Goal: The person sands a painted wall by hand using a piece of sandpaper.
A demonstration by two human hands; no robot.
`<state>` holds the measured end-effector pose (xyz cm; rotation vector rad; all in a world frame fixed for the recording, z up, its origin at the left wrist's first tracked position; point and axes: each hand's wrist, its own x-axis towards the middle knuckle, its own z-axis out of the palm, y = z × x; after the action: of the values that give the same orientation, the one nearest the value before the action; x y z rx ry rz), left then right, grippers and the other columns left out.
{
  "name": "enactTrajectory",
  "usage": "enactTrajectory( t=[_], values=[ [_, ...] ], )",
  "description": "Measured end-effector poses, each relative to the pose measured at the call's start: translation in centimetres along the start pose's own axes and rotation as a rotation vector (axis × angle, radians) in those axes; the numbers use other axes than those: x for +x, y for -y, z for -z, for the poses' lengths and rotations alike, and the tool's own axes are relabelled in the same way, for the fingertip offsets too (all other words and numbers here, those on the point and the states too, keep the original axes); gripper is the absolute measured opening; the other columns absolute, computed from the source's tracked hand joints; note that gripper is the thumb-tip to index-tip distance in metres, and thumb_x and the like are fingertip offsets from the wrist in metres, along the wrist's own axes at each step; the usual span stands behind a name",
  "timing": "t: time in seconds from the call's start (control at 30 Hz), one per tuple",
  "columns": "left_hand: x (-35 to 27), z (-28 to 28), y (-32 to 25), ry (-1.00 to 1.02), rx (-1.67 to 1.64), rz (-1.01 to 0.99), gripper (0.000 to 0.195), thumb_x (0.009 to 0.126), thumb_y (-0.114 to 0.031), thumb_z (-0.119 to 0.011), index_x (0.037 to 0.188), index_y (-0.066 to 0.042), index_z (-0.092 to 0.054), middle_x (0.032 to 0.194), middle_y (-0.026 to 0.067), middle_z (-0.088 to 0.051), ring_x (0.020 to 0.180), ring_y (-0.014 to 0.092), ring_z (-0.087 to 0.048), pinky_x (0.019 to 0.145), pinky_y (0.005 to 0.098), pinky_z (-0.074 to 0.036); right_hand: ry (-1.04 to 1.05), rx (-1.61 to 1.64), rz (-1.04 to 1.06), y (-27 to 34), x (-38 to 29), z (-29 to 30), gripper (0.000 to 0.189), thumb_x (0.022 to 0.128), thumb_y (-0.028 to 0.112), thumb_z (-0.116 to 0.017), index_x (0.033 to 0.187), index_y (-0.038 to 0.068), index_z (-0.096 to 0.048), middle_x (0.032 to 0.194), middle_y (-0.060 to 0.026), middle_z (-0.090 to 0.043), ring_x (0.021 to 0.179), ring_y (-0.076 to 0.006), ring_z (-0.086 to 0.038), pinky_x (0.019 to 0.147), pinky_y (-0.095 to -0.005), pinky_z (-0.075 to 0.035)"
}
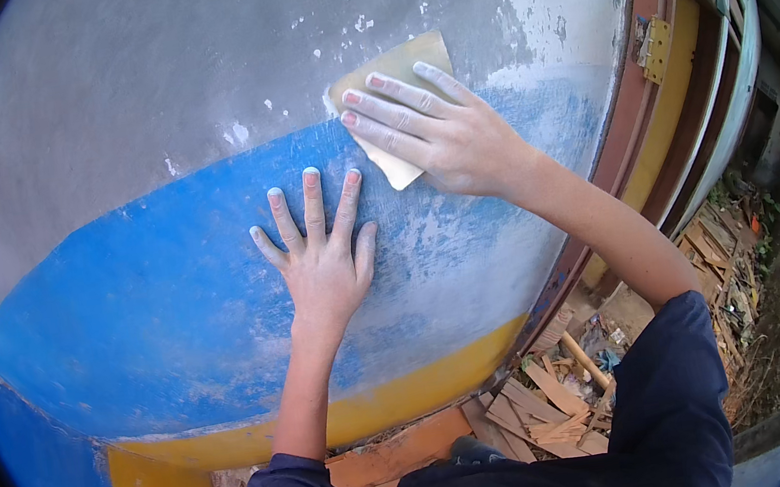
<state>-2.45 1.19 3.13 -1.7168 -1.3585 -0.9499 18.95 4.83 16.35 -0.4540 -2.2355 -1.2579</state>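
Before me rises a painted wall (149, 302), grey above, blue in the middle and yellow along the bottom, with whitish scuffed patches in the blue. My right hand (431, 129) presses a pale yellowish sheet, apparently sandpaper (429, 52), flat against the wall where grey meets blue. Its fingers lie over the sheet, and one edge shows below them. Lower and to the left, my left hand (322, 252) rests on the blue paint with its fingers spread and nothing in it. Whitish dust coats the fingers of both hands.
A reddish-brown door frame (628, 134) with a brass-coloured hinge (657, 50) borders the wall at right. Broken wood pieces (534, 408) and a wooden pole (585, 360) lie on the ground below. A blue and yellow wall section (44, 461) meets the wall at lower left.
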Motion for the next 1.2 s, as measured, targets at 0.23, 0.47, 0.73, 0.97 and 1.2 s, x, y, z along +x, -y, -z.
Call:
enactTrajectory(
  t=[0.23, 0.47, 0.73, 0.97, 1.2],
  values=[
    [-5.6, -4.2, -2.6, 0.096, -0.111, 0.096, 0.064, 0.096, -0.048, -0.055, 0.153, -0.027, -0.037, 0.166, 0.0161, 0.002, 0.146, 0.051, 0.015, 0.106, 0.0754, 0.008, -0.297, -0.078, -0.543, -2.4, -1.1, -1.9, 0.062, 0.092, 0.016, -0.058, 0.151, 0.02, -0.04, 0.157, -0.0027, -0.038, 0.144, -0.023, -0.036, 0.118, -0.0472, -0.027],
    [-10.0, -7.0, -3.0, 0.135, -0.08, 0.106, 0.062, 0.096, -0.049, -0.054, 0.151, -0.026, -0.042, 0.165, 0.018, 0.006, 0.143, 0.056, 0.016, 0.103, 0.0786, 0.006, -0.142, 0.118, -0.682, 2.9, -9.2, -3.7, 0.058, 0.096, 0.016, -0.049, 0.152, 0.01, -0.036, 0.156, -0.0192, -0.033, 0.144, -0.0425, -0.028, 0.116, -0.0535, -0.027],
    [-11.7, -7.7, -4.6, 0.193, -0.141, 0.148, 0.073, 0.096, -0.05, -0.053, 0.157, -0.018, -0.028, 0.161, 0.0245, 0.016, 0.137, 0.064, 0.022, 0.097, 0.0825, 0.009, 0.005, 0.266, -0.977, 13.6, -15.9, -7.1, 0.055, 0.102, 0.02, -0.042, 0.152, -0.001, -0.028, 0.155, -0.0323, -0.024, 0.143, -0.0531, -0.019, 0.117, -0.0555, -0.02],
    [-11.9, -8.1, -4.4, 0.221, -0.153, 0.124, 0.078, 0.098, -0.05, -0.049, 0.16, -0.019, -0.013, 0.16, 0.0253, 0.021, 0.135, 0.063, 0.027, 0.096, 0.0821, 0.012, -0.258, 0.26, -1.279, 11.7, -17.0, -7.4, 0.056, 0.104, 0.023, -0.04, 0.152, -0.003, -0.028, 0.154, -0.0342, -0.024, 0.143, -0.0515, -0.021, 0.117, -0.055, -0.019],
    [-12.0, -8.4, -4.0, 0.235, -0.108, 0.104, 0.079, 0.099, -0.05, -0.047, 0.16, -0.017, -0.009, 0.158, 0.0272, 0.025, 0.135, 0.061, 0.03, 0.096, 0.08, 0.016, -0.209, 0.37, -1.5, 19.0, -22.8, -11.6, 0.057, 0.106, 0.029, -0.036, 0.153, -0.001, -0.026, 0.159, -0.027, -0.02, 0.147, -0.0456, -0.018, 0.12, -0.053, -0.015]
  ],
)
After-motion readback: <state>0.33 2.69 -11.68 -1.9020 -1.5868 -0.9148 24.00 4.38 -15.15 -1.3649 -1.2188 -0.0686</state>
